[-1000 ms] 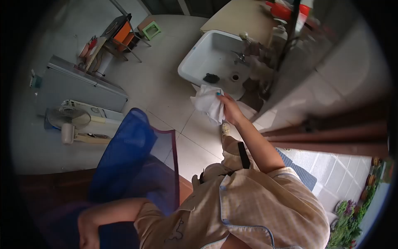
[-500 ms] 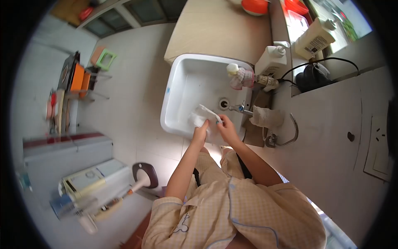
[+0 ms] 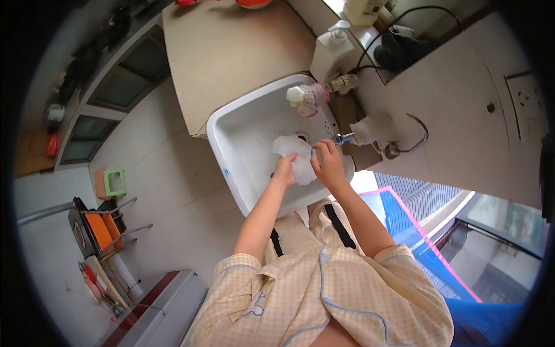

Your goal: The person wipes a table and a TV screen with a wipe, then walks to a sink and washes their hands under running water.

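Over the white sink, my left hand pinches the left side of a thin white sheet, which looks like a tissue or wipe. My right hand has its fingers bent and closed at the sheet's right edge, close to the tap. The sheet hangs spread between both hands, partly in front of the drain. A tap head wrapped in pink-edged clear plastic juts over the basin's far right corner.
A white pump bottle stands behind the sink, beside a beige counter. Right of the tap, a curved metal pipe sticks out from the wall. A pink-edged blue mesh hangs at my right. A green stool is on the far left.
My view has turned, so the counter and sink appear rotated and the blue mesh has come into sight. The white sheet, folded before, is now spread wider between my hands.
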`<action>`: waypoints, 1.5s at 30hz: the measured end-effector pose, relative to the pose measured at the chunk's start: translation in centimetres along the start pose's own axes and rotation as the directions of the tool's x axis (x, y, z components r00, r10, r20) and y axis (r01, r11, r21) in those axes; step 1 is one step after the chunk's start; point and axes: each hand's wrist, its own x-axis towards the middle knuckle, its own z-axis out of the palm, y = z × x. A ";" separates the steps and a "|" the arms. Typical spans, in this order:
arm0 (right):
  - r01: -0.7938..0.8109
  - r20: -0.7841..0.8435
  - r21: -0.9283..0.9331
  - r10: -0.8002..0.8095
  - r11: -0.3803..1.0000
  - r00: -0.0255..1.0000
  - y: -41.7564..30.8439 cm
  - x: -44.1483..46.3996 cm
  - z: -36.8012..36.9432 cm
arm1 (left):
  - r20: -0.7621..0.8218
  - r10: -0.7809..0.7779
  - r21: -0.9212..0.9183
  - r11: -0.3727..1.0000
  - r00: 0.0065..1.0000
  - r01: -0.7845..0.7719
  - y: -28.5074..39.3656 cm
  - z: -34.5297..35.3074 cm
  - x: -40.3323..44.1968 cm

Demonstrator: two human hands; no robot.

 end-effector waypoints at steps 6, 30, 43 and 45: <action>-0.034 0.022 0.099 0.032 0.995 0.999 0.8 -0.4 -0.5 | 0.149 -0.095 -0.083 0.991 0.984 0.108 0.0 1.5 1.1; -0.852 0.281 0.400 0.839 0.338 0.466 10.6 -6.2 7.5 | -0.033 0.153 0.472 0.873 0.988 -0.120 -4.0 1.7 6.1; -0.268 0.370 -0.229 0.338 0.936 0.865 15.3 -4.6 11.0 | -0.285 -0.019 0.281 0.954 0.958 0.102 -8.8 2.0 11.7; -0.387 0.385 0.012 0.353 0.922 0.853 14.4 -5.2 11.0 | -0.269 0.097 0.373 0.928 0.958 0.011 -7.1 2.8 10.7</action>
